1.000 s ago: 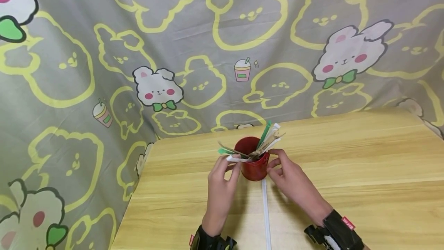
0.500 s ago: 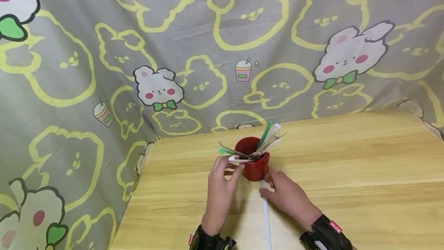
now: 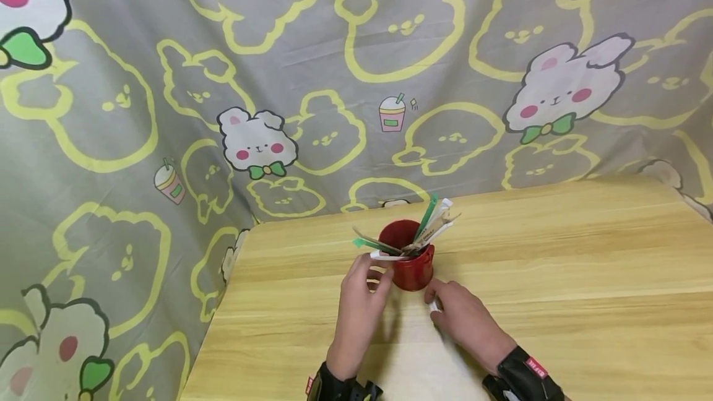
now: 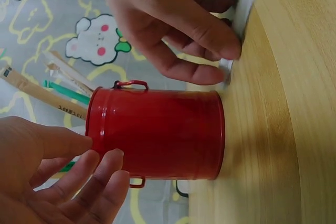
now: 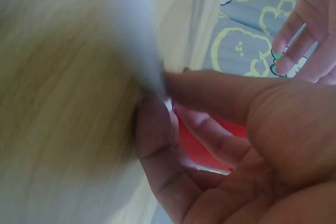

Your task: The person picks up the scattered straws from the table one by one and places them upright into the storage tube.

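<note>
A small red metal bucket (image 3: 412, 274) with little side handles stands upright on the table. Wrapped straws (image 3: 429, 231) in white, brown and green lean out of its top. At its left side is my left hand (image 3: 359, 308); in the left wrist view the relaxed fingers (image 4: 107, 169) touch the bucket or lie just before it, near the rim. My right hand (image 3: 468, 320), low at the bucket's right front, pinches a long white wrapped straw (image 5: 139, 35) between thumb and fingers. In the head view this hand covers most of that straw; in the right wrist view the straw is blurred.
The light wooden table (image 3: 557, 252) extends to both sides of the bucket. Behind and to the left hangs a grey curtain (image 3: 312, 67) printed with rabbits and yellow outlines. Black camera straps (image 3: 526, 376) sit on both wrists.
My right hand has come down from the bucket's right side to the white straw on the table and taken hold of it. The left hand has stayed almost still.
</note>
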`<state>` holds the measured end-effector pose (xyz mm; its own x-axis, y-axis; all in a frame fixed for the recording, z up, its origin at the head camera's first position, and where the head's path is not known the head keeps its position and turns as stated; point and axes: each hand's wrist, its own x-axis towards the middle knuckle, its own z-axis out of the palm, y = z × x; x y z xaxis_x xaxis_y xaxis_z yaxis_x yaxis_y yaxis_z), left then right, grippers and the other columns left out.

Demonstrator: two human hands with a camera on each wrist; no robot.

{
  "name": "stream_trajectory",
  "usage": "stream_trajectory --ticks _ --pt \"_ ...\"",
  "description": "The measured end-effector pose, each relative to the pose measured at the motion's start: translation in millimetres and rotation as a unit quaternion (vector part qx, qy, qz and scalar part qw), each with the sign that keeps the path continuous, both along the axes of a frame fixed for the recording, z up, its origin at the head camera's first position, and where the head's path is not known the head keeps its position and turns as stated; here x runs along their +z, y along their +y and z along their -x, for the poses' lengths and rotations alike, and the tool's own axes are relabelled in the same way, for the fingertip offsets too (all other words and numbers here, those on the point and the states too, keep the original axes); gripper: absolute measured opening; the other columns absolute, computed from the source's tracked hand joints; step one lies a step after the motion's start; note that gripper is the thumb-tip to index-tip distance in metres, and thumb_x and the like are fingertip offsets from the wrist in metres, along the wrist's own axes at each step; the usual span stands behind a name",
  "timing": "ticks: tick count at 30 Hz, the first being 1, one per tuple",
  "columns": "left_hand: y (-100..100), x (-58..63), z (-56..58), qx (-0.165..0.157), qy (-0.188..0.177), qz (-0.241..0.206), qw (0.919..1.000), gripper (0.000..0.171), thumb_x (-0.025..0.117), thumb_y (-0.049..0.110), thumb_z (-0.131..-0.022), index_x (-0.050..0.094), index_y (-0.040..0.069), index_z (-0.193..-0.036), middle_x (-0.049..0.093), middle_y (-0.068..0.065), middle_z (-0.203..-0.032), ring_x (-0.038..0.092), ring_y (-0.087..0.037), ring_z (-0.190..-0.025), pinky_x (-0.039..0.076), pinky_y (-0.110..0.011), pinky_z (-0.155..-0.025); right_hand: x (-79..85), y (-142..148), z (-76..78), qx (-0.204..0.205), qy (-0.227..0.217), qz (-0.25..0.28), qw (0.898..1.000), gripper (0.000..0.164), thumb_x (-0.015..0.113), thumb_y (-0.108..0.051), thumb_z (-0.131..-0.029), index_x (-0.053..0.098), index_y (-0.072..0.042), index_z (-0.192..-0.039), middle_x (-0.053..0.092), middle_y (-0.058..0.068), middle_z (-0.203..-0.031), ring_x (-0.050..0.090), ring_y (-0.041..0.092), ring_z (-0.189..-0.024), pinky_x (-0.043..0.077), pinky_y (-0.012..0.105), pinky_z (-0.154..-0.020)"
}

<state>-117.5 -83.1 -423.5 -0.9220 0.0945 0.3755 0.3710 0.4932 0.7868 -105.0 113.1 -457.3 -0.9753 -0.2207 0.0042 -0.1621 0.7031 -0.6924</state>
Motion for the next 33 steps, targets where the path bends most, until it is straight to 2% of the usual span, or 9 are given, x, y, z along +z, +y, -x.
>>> stream_trajectory --ticks 4,10,14,18,20,25,30,33 --pt "0.1 -1.0 0.3 0.002 0.016 0.008 0.9998 0.022 0.071 -0.003 -0.098 0.07 0.01 -0.117 0.071 -0.007 -0.107 0.072 -0.018 -0.088 0.06 -0.032 -0.076 3.7 1.1 1.8 -0.016 -0.019 0.007 1.0 0.027 0.073 0.007 -0.082 0.065 -0.007 -0.104 0.053 -0.003 -0.076 0.05 0.015 -0.069 0.043 0.036 -0.063" --pt "-1.5 -1.6 -0.4 0.012 0.007 0.016 0.9998 0.023 0.067 -0.003 -0.1 0.069 0.009 -0.12 0.071 -0.003 -0.107 0.072 -0.018 -0.086 0.059 -0.031 -0.073 7.1 1.3 3.9 -0.014 -0.014 -0.026 0.999 0.024 0.072 0.005 -0.084 0.068 0.002 -0.107 0.059 0.001 -0.081 0.055 0.016 -0.074 0.048 0.037 -0.065" --pt "-1.9 -0.2 -0.8 0.015 -0.016 0.016 0.9996 0.025 0.066 -0.001 -0.101 0.068 0.008 -0.125 0.071 -0.001 -0.109 0.072 -0.018 -0.087 0.059 -0.03 -0.074 7.5 -0.2 0.0 0.014 -0.006 -0.02 1.0 0.02 0.082 -0.006 -0.084 0.07 -0.003 -0.1 0.054 0.002 -0.083 0.05 0.017 -0.074 0.047 0.038 -0.067" --pt "-2.0 2.2 -0.6 0.016 -0.039 0.017 0.999 0.022 0.066 0.002 -0.103 0.068 0.009 -0.124 0.07 0.0 -0.11 0.072 -0.017 -0.09 0.059 -0.031 -0.076 8.4 -3.9 -5.8 0.031 -0.026 -0.006 0.999 0.03 0.09 -0.012 -0.079 0.066 -0.008 -0.096 0.05 0.001 -0.082 0.048 0.017 -0.072 0.045 0.037 -0.067" --pt "-1.9 3.5 -0.5 0.018 -0.046 0.017 0.9987 0.021 0.066 0.003 -0.103 0.067 0.01 -0.122 0.07 0.001 -0.11 0.072 -0.017 -0.091 0.059 -0.031 -0.077 8.3 -5.9 -7.8 0.037 -0.03 -0.006 0.999 0.03 0.088 -0.006 -0.077 0.064 -0.009 -0.095 0.05 0.0 -0.079 0.048 0.016 -0.071 0.044 0.036 -0.066" --pt "-1.8 4.1 -0.9 0.019 -0.053 0.016 0.9983 0.021 0.066 0.003 -0.103 0.067 0.011 -0.123 0.07 0.0 -0.11 0.071 -0.016 -0.09 0.059 -0.032 -0.077 6.7 -8.9 -9.5 0.042 -0.016 -0.021 0.999 0.027 0.074 0.008 -0.075 0.066 -0.008 -0.094 0.051 -0.007 -0.071 0.05 0.013 -0.068 0.046 0.036 -0.065" --pt "-1.4 3.8 -2.1 0.017 -0.045 0.02 0.9987 0.018 0.066 0.001 -0.102 0.069 0.008 -0.118 0.069 0.0 -0.109 0.071 -0.017 -0.088 0.058 -0.031 -0.076 12.7 -6.6 -7.7 0.039 -0.018 -0.014 0.999 0.019 0.075 0.003 -0.077 0.071 -0.009 -0.092 0.054 -0.008 -0.072 0.052 0.012 -0.069 0.047 0.035 -0.064" --pt "-1.6 3.7 -2.0 0.015 -0.032 0.027 0.999 0.012 0.065 -0.001 -0.102 0.069 0.005 -0.112 0.07 -0.001 -0.109 0.072 -0.019 -0.088 0.058 -0.03 -0.076 24.9 -2.0 -5.4 0.039 -0.027 0.035 0.998 0.014 0.075 0.0 -0.083 0.074 -0.008 -0.095 0.058 -0.005 -0.077 0.052 0.012 -0.068 0.046 0.031 -0.061"
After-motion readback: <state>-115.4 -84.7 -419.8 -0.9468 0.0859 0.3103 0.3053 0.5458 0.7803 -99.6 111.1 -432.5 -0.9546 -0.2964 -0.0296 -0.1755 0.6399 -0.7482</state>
